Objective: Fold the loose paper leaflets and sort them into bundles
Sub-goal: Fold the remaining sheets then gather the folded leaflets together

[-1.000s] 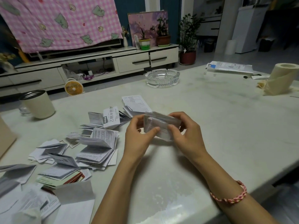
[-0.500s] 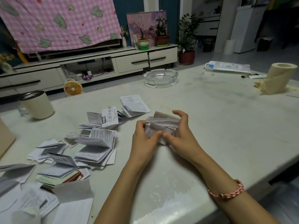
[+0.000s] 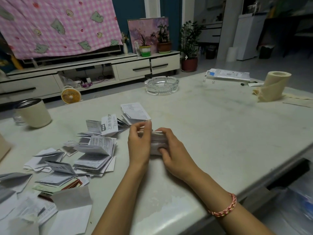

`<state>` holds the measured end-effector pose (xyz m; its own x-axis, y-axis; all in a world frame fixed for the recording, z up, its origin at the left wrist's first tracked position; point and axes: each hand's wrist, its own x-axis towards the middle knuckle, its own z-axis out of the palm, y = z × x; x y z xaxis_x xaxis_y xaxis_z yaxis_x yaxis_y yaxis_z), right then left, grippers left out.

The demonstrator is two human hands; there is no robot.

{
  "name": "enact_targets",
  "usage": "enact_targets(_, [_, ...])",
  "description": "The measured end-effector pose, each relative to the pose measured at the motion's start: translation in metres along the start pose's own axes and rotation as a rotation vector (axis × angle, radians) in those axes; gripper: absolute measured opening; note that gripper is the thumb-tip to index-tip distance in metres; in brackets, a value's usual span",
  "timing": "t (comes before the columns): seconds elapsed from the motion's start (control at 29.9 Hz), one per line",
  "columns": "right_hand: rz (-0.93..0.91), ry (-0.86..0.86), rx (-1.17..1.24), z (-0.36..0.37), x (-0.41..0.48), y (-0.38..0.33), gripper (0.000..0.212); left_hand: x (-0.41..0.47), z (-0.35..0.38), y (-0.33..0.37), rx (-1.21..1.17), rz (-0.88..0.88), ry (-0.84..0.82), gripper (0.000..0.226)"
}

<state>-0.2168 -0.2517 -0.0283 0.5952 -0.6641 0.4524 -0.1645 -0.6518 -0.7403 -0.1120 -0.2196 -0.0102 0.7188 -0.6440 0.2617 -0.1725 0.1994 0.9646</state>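
A small stack of folded leaflets (image 3: 156, 141) sits between my two hands at the middle of the pale table (image 3: 220, 133), low over its top. My right hand (image 3: 171, 150) curls round the stack from the right side and below. My left hand (image 3: 139, 143) is at its left end, thumb and fingertips pinching the top edge. Loose folded leaflets (image 3: 96, 150) lie scattered to the left, several of them half open. A folded leaflet with large print (image 3: 110, 124) and another (image 3: 135, 112) lie just beyond my left hand.
A cream mug (image 3: 33, 112) stands at the far left. A glass ashtray (image 3: 161, 85) sits at the back middle, a tissue roll (image 3: 272, 86) and a flat packet (image 3: 228, 74) at the back right. Larger loose sheets (image 3: 71, 209) lie at the near left.
The stack has been squeezed together and turned more upright between my hands. My left fingers have risen to its top edge.
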Motion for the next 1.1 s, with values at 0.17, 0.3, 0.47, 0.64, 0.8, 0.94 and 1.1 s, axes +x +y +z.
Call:
enact_targets(0.17, [0.107,-0.025,0.073,0.001,0.002,0.003,0.058,0.002,0.003,-0.009,0.035,0.054,0.025,0.01])
enact_targets(0.3, [0.131,0.008,0.088,0.0,0.004,0.003,0.046,-0.001,0.005,-0.007,0.06,0.023,0.004,0.014])
enact_targets(0.47, [0.21,0.046,0.247,-0.004,0.001,0.003,0.041,-0.012,0.005,0.001,0.212,0.027,0.127,0.041])
enact_targets(0.64, [0.163,0.022,0.314,0.005,-0.002,-0.017,0.038,-0.014,0.001,0.01,0.228,0.006,0.368,0.051])
enact_targets(0.8, [0.31,0.247,0.241,0.015,0.002,-0.035,0.017,-0.018,0.004,0.012,0.254,0.046,0.44,0.051])
enact_targets(0.94, [0.327,0.4,-0.006,0.021,0.014,-0.035,0.039,-0.02,0.01,0.013,0.245,0.064,0.476,0.053])
enact_targets(1.1, [0.361,0.386,-0.094,0.033,0.024,-0.027,0.044,-0.015,0.007,0.007,0.236,0.031,0.51,0.052])
